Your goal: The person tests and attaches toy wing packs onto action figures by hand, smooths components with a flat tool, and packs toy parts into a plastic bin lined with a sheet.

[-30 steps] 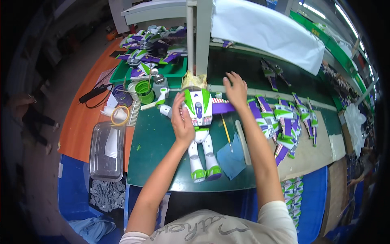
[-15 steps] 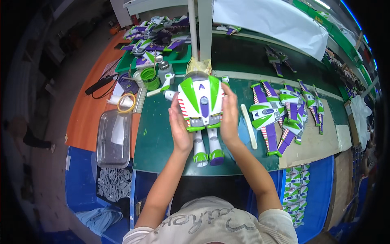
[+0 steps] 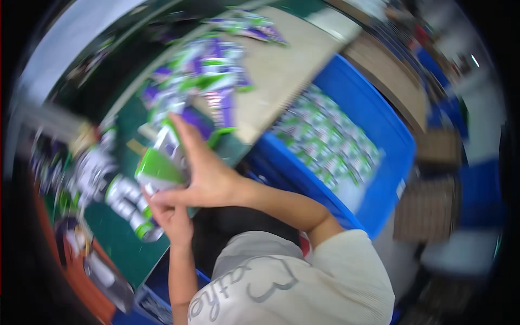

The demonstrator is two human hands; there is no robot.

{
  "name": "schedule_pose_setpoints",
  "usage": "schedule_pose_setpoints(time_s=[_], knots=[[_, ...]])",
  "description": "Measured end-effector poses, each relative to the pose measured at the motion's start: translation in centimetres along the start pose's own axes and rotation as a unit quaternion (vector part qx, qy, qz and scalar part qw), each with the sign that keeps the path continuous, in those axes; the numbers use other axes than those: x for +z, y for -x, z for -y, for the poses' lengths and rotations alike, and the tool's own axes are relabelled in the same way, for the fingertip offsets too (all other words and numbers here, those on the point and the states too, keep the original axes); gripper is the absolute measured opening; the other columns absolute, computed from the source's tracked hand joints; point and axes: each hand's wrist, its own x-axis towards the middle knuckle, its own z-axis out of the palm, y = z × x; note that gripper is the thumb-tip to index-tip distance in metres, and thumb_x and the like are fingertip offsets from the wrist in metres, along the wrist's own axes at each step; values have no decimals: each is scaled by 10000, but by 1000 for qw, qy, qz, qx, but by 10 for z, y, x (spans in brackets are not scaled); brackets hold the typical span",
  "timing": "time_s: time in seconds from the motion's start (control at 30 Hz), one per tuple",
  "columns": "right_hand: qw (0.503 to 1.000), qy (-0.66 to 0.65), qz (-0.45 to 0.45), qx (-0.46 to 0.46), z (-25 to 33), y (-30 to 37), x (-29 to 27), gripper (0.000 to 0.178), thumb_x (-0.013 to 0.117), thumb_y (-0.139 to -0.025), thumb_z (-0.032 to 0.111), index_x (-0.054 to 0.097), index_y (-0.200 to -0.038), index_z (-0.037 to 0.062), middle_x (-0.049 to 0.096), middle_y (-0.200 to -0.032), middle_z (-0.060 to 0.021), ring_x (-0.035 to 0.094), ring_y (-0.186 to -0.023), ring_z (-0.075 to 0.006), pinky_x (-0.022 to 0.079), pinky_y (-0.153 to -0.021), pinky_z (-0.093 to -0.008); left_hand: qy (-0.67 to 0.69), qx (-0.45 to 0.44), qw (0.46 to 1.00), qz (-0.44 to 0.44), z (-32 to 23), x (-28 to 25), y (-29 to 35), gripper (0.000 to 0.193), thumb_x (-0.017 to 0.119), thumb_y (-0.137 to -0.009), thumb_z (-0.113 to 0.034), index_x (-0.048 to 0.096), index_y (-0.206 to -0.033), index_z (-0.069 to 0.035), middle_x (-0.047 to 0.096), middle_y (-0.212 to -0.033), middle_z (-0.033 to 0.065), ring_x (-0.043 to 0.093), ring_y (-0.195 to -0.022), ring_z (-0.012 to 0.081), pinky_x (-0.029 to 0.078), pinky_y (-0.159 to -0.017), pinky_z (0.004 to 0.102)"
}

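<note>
Both my hands hold a white and green toy chest shell [image 3: 161, 169] above the near edge of the green work surface; motion blurs it. My right hand [image 3: 208, 170] is spread along its right side, thumb underneath. From below, my left hand [image 3: 176, 219] grips its lower end, with part of the fingers hidden. A white and grey toy figure [image 3: 97, 170] with green boots lies on the work surface left of the shell. Beyond my right hand is a heap of purple, white and green winged toy parts [image 3: 208, 67].
To the right stands a blue bin [image 3: 387, 127] holding many white and green shells. Another few winged parts [image 3: 249, 26] lie on the cardboard sheet [image 3: 292, 54]. A clear plastic tray [image 3: 108, 276] is at lower left, and brown boxes [image 3: 428, 208] stand at far right.
The view has swung right toward the blue bin. The chest shell has come away from the figure and is in my hands; the figure lies behind on the work surface.
</note>
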Motion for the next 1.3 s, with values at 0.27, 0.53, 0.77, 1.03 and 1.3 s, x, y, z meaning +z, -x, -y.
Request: schedule_pose_setpoints(time_s=[0.27,0.53,0.77,1.03,1.3], knots=[[975,32,-172,138,-25,118,-145,1215,823,-575,359,30,-1417,-12,211,-1411,-235,260,-1306,-335,261,-1062,-412,-132,171,904,369,-3,163,23,768,636,-765,-62,205,-1394,32,137,-1470,223,260,-1331,340,305,-1037,403],[678,99,-539,489,-194,353,-323,1023,766,-673,390,138,-1403,42,473,-1221,-189,553,-1029,-284,486,-834,-428,-209,149,956,142,14,146,-22,554,579,-852,-164,344,-1332,-21,293,-1424,164,293,-1314,287,242,-1048,409],[425,222,-450,753,-298,428,-320,1283,767,-505,600,120,-1387,-70,377,-1340,-265,433,-1208,-369,380,-994,-404,-443,124,885,65,32,126,-69,602,644,-820,-176,355,-1319,-6,406,-1234,149,422,-1065,239,342,-904,365],[469,348,-408,702,-294,423,-342,1171,693,-607,636,147,-1391,-42,170,-1420,-278,269,-1271,-434,237,-1050,-497,-445,62,891,68,26,135,-79,605,697,-735,-215,414,-1238,-34,502,-981,127,535,-760,218,460,-670,333],[965,-57,-210,144,-140,64,-187,286,571,-862,63,541,-1143,24,601,-1014,-97,586,-823,-135,472,-741,-257,-253,-28,963,91,9,121,-100,584,649,-784,-140,383,-1258,72,579,-1011,145,586,-660,158,477,-643,298]])
